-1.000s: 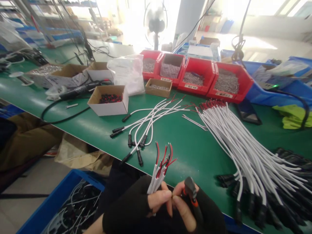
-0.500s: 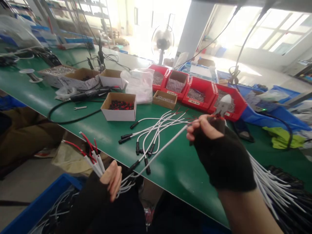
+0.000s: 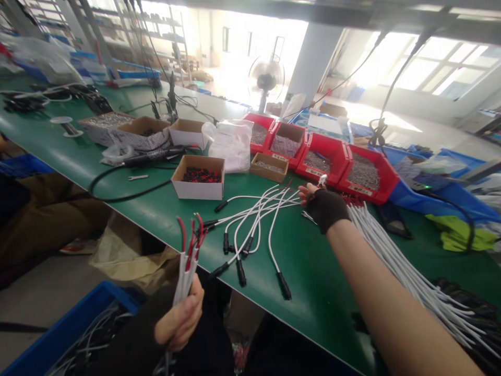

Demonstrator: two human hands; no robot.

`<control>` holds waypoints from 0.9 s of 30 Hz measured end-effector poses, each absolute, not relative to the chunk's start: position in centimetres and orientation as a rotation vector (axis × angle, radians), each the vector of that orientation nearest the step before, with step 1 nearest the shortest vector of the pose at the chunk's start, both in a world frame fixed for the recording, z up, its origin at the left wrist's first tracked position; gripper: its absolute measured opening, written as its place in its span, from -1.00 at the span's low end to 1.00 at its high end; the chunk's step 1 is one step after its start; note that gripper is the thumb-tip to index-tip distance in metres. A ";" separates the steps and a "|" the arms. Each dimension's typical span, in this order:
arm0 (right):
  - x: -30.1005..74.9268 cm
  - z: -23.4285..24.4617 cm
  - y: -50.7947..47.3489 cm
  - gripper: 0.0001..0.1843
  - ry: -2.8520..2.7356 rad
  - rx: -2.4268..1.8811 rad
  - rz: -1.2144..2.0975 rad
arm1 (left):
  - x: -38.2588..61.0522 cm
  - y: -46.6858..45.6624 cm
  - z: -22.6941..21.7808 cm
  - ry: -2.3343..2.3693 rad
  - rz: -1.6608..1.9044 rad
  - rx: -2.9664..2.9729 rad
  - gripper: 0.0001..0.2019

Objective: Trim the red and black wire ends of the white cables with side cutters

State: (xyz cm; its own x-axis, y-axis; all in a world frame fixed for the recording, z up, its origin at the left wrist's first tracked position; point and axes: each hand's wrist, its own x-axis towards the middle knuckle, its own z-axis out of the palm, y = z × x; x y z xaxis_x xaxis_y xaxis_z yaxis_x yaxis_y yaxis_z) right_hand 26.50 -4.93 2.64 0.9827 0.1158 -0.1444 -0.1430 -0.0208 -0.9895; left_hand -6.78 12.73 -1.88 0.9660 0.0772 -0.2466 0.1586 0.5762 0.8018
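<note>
My left hand point(image 3: 182, 316) is closed around a bundle of white cables point(image 3: 183, 282) held upright at the table's near edge; red wire ends fan out from their tops. My right hand point(image 3: 324, 206), in a black fingerless glove, reaches across the table close to the red bins. A pair of cutters point(image 3: 322, 181) is in it, mostly hidden, with the pale metal jaws pointing away. Its fingertips are by the wire ends of several loose white cables point(image 3: 258, 209) with black connectors. One such cable point(image 3: 274, 245) lies apart, its black connector towards me.
Red bins point(image 3: 368, 172) of small metal parts line the back. Beside them are a small brown box point(image 3: 269, 168) and a white box point(image 3: 198, 189) of red and black pieces. More white cables point(image 3: 395, 261) lie at right. A blue crate point(image 3: 70, 329) stands below left.
My right hand has moved away from me and laid a white cable on the table, letting go of it. My left hand has turned its bundle more upright. The view has tilted slightly.
</note>
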 end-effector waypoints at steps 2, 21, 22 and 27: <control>24.3 3.2 -5.4 -0.93 -0.037 -1.661 0.209 | -5.4 11.3 -2.1 0.147 -0.118 0.795 -0.43; 10.4 4.0 -10.2 -0.72 -0.474 -1.592 0.580 | -2.9 4.1 -0.7 0.178 -0.320 0.965 -0.61; 9.7 3.9 -10.8 -0.72 -0.428 -1.579 0.551 | -2.9 3.9 -0.7 0.183 -0.331 0.985 -0.60; 5.3 2.4 -12.8 -0.77 -0.099 -1.601 0.396 | -2.9 2.9 -0.4 0.200 -0.427 1.172 -0.46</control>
